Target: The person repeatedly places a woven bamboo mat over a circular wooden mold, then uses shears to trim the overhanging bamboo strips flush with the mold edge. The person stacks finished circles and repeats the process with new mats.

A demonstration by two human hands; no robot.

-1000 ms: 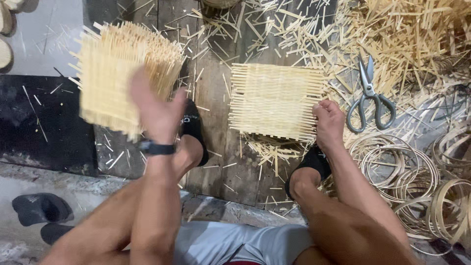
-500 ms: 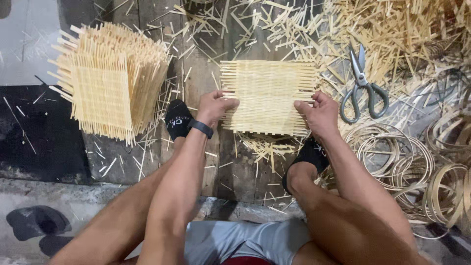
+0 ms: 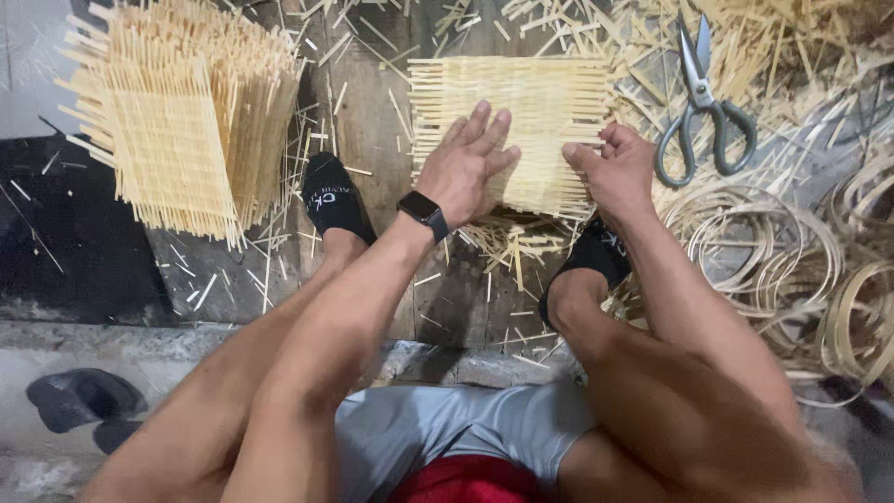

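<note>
— What's over at the left edge of the floor?

— A stack of woven bamboo mats [image 3: 177, 130], pale yellow, leaning a bit, with loose slat ends bristling out all round. It lies well apart from my hands, beyond my left foot in its black sock [image 3: 333, 196].

— And the piece you're working on?

— The woven mat [image 3: 521, 112] lies flat on the wooden planks [image 3: 372, 121], near the far edge, straight ahead of me between my feet. It's a square of thin, pale straw-coloured slats, tightly crossed in the middle, with unwoven ends sticking out like a fringe along its left, far and near sides. The weave looks even and close.

— What are your fingers doing?

— My left hand [image 3: 466, 168] rests flat on the mat's near left part, fingers spread and released, palm down, pressing on the weave, grasping nothing. There's a black watch [image 3: 424, 212] on that wrist. My right hand [image 3: 615, 172] is at the mat's near right corner, fingers curled; the thumb and fingertips touch the mat's edge, but I can't tell whether they pinch a slat.

— And further right?

— Grey-handled scissors [image 3: 703, 102] lie just beside the mat's right side, blades pointing away from me, amid scattered bamboo offcuts [image 3: 792, 47]. Toward the right edge, coils of thin bamboo strip [image 3: 792, 251] lie piled in loops.
</note>
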